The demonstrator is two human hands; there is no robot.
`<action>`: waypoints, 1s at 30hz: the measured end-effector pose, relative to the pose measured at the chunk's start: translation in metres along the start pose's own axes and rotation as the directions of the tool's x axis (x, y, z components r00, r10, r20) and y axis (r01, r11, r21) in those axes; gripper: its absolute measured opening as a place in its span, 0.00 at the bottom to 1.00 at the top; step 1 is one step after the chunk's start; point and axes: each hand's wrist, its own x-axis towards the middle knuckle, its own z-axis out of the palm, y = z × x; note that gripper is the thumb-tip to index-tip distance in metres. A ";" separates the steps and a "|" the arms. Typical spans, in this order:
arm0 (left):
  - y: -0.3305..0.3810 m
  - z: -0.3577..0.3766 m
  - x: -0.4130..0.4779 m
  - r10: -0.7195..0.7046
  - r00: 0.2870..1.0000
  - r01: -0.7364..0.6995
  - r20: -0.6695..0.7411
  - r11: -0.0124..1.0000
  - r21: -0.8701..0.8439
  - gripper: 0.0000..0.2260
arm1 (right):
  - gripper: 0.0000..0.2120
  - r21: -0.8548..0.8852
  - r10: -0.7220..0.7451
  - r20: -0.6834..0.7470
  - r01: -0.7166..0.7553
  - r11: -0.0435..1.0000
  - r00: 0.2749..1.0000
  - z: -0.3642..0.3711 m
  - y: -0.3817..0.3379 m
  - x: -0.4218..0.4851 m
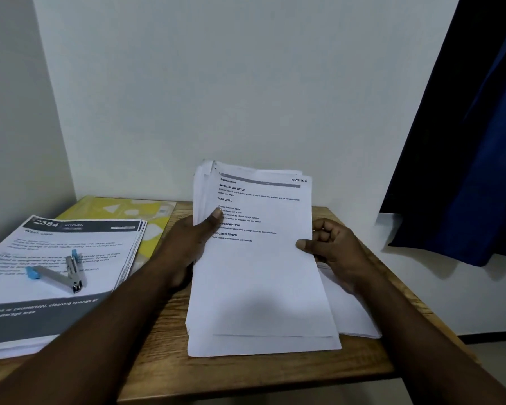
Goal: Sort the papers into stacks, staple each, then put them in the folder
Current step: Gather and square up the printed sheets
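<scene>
Left hand (pixel 192 238) and right hand (pixel 332 248) gripping paper stack (pixel 260 264) | stapler (pixel 62 271) lying on second stack (pixel 56 258) | yellow folder (pixel 146 214) behind

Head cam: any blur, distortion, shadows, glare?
Head view: wide-angle leans the wall corner outward; headings on the white paper stack in the left hand and right hand read, body text soft; printed sheets under the silver-and-blue stapler blur toward the frame edge; soft shadow on the stack; no glare.

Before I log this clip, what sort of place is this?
Likely a desk corner in a home or office: a wooden table against plain white walls, a stapler lying on a paper stack by a yellow folder, and a held sheaf of printed pages.
</scene>
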 end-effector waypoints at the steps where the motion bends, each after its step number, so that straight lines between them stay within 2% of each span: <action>1: 0.001 0.000 -0.001 -0.017 1.000 0.017 0.019 1.000 -0.021 0.15 | 0.15 -0.021 -0.003 -0.027 0.002 1.000 1.000 -0.001 -0.001 -0.001; 7: 0.000 -0.006 0.004 -0.077 0.996 0.080 0.034 0.993 -0.089 0.16 | 0.14 -0.044 -0.004 -0.080 0.000 0.999 0.997 -0.001 -0.003 -0.001; 13: 0.002 -0.007 0.002 -0.079 0.996 0.081 0.031 0.994 -0.067 0.11 | 0.11 -0.038 0.018 -0.094 -0.021 0.999 0.995 0.000 -0.006 -0.004; 18: 0.000 -0.012 0.009 -0.073 0.996 0.069 -0.059 0.995 -0.065 0.09 | 0.05 -0.045 0.047 -0.246 -0.060 0.997 0.968 -0.005 -0.001 0.005; 20: 0.000 -0.015 0.011 -0.069 0.992 0.065 -0.102 0.997 -0.048 0.09 | 0.05 -0.101 0.025 -0.381 -0.068 0.993 0.924 -0.011 0.001 0.011; 23: -0.001 -0.022 0.017 -0.050 0.985 0.051 -0.167 0.999 0.000 0.10 | 0.02 -0.193 -0.043 -0.591 -0.089 0.977 0.805 -0.027 0.000 0.016; 26: -0.002 -0.028 0.021 -0.045 0.978 0.052 -0.204 0.998 0.028 0.11 | 0.03 -0.127 -0.022 -0.659 -0.082 0.988 0.752 -0.037 -0.002 0.015; 30: -0.002 -0.030 0.021 -0.033 0.973 0.043 -0.229 0.998 0.040 0.11 | 0.05 -0.153 -0.080 -0.756 -0.056 0.987 0.650 -0.039 -0.007 0.014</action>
